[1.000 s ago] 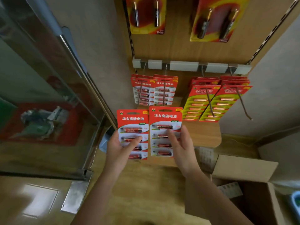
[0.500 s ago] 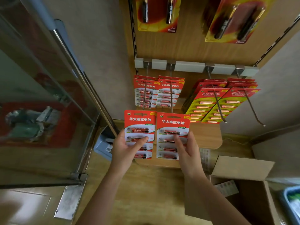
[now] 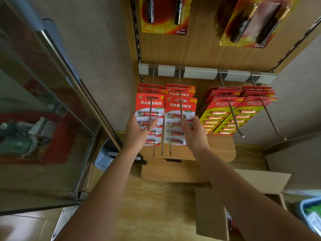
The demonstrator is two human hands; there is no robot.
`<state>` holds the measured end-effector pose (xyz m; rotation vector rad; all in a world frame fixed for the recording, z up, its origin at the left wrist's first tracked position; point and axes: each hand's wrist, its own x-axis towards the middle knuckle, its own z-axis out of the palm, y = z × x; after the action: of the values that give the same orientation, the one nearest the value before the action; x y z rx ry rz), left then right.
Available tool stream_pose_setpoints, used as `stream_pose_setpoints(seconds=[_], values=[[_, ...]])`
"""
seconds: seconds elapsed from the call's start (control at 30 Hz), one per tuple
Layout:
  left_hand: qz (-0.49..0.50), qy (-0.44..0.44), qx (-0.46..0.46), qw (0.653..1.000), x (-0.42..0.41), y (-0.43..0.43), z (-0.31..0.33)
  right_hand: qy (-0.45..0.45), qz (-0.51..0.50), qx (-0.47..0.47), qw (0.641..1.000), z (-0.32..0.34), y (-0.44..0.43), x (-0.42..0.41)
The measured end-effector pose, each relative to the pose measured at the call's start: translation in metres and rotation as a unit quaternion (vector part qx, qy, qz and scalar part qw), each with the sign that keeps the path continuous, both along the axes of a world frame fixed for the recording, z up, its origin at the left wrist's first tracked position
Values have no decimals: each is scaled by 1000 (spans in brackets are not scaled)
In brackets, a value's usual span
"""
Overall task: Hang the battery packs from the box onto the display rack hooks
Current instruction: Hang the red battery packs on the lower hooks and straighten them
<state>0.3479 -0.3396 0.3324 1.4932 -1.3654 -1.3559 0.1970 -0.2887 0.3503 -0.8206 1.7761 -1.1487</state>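
Note:
My left hand [image 3: 137, 131] grips a red battery pack [image 3: 149, 108] by its lower part. My right hand [image 3: 195, 132] grips a second red battery pack [image 3: 180, 108] beside it. Both packs are threaded on the two leftmost hooks of the display rack [image 3: 201, 73]; each hook wire runs through the slot at the pack's top and down its front. More red packs [image 3: 179, 89] hang behind them on the same hooks. The open cardboard box [image 3: 213, 214] stands at the lower right, its inside mostly hidden by my right arm.
Red-and-yellow battery packs [image 3: 224, 115] fill the two right hooks, whose bare wire ends [image 3: 242, 135] stick out. Larger battery cards [image 3: 164, 14] hang higher up. A glass cabinet [image 3: 43, 119] stands at the left, a wooden shelf [image 3: 217, 150] below the rack, a blue bin [image 3: 311, 214] at the right edge.
Both hands have risen and pushed the two red packs forward onto the left hooks; earlier the packs were held below the hook tips. The camera has moved closer to the rack.

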Motion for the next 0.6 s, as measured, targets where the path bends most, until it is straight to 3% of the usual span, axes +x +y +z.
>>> stream_pose_setpoints(seconds=[0.2,0.47,0.6], values=[[-3,-58,0,998,-13,-31,-6,89,5,53,995,-6,-30,-6],[-47,-141,-66,987,-9,-27,-15,129,-16,31,991,-15,-15,-14],[36,-257,-41,965,-15,10,-29,132,23,43,990,-30,28,-23]])
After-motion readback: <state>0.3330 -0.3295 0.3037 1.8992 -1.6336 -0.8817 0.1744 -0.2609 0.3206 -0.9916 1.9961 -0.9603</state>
